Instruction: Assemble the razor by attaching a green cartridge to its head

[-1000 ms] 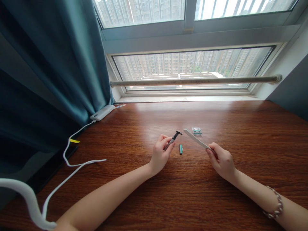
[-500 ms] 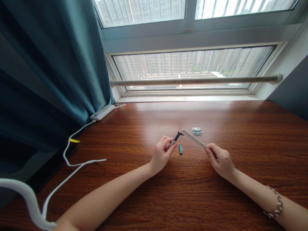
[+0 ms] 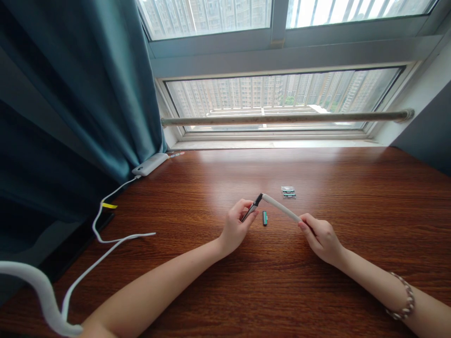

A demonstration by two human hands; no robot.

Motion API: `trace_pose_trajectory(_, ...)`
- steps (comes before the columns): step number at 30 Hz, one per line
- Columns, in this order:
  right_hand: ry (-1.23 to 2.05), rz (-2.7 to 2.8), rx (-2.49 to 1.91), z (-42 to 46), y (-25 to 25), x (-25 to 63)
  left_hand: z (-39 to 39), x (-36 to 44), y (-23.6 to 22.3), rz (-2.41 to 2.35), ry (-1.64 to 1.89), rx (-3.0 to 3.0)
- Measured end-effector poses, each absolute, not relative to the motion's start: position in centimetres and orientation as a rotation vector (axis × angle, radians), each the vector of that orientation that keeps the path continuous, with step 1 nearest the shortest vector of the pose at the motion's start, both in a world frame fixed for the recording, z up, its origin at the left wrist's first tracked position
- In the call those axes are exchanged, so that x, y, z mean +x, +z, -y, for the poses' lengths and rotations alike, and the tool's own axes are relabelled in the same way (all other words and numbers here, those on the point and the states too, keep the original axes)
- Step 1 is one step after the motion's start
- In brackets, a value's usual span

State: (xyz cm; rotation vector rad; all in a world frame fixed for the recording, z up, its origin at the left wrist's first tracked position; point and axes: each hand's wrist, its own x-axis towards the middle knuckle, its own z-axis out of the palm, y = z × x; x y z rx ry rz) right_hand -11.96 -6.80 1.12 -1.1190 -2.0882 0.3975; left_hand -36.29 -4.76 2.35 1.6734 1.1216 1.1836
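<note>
Pinched in my left hand [image 3: 237, 223] is a razor handle [image 3: 251, 210], grey below and black at the neck, tilted up to the right. My right hand [image 3: 322, 239] grips one end of a long white stick [image 3: 282, 208], too plain from here to name its kind. The stick's far end meets the tip of the razor handle, in front of my left hand, and seems to touch it. A small green and black razor cartridge [image 3: 265, 218] lies on the table just right of my left fingers. Farther back rests a clear case with razor cartridges [image 3: 288, 192].
A brown wooden table [image 3: 197, 188] runs up to the window sill. At its back left lies a white power strip [image 3: 151, 164] by the blue curtain [image 3: 105, 94]. A white cable [image 3: 105, 241] and a thick white curved tube [image 3: 35, 277] are at the left.
The white stick has turned and shifted slightly left and down, its end now against the razor's tip. My right hand moved a little left. My left hand stays in place, the razor rolled slightly.
</note>
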Motion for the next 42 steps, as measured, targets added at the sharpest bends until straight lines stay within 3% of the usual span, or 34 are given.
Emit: trace_pose_trajectory(42, 0.597, 2.091, -1.122, 6.59, 1.21, -11.96, 5.18, -36.69, 1.97, -1.057, 1.286, 1.692)
